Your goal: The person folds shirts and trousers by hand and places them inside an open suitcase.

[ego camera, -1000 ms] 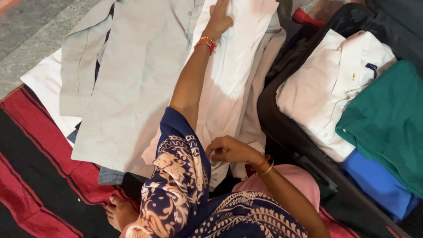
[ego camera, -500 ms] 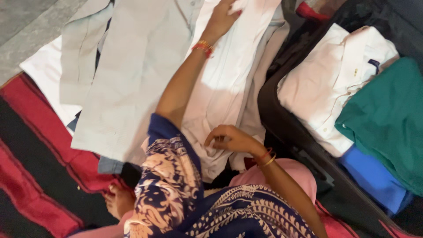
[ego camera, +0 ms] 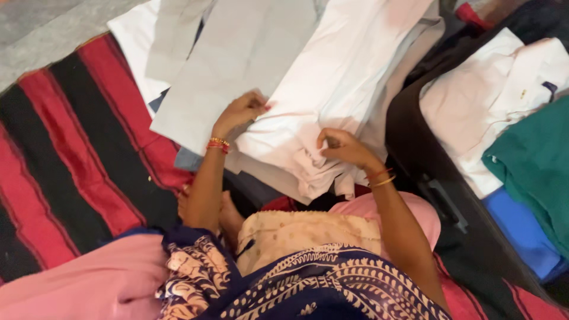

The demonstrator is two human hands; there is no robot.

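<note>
Two hands work on one long white garment (ego camera: 349,77) that lies folded lengthwise on the floor, between a pale grey shirt (ego camera: 237,65) and the black suitcase (ego camera: 409,148). The left hand (ego camera: 240,111) is curled at the garment's near left edge, fingertips pinching the cloth where it meets the grey shirt. The right hand (ego camera: 344,147) sits at the bunched near end, fingers bent and gripping a fold. Each wrist carries bangles — red and gold.

Inside the open suitcase I count three folded pieces: a white shirt (ego camera: 486,101), a green garment (ego camera: 533,160) overlapping its right side, and a blue one (ego camera: 521,231) beneath the green. A scrap of red cloth (ego camera: 471,13) shows at the case's far corner.

The white garment's right edge runs close along the suitcase wall, little room there. To the left the red-and-black striped mat (ego camera: 71,154) lies open — broad free space — with grey stone floor (ego camera: 41,29) beyond its far edge.
</note>
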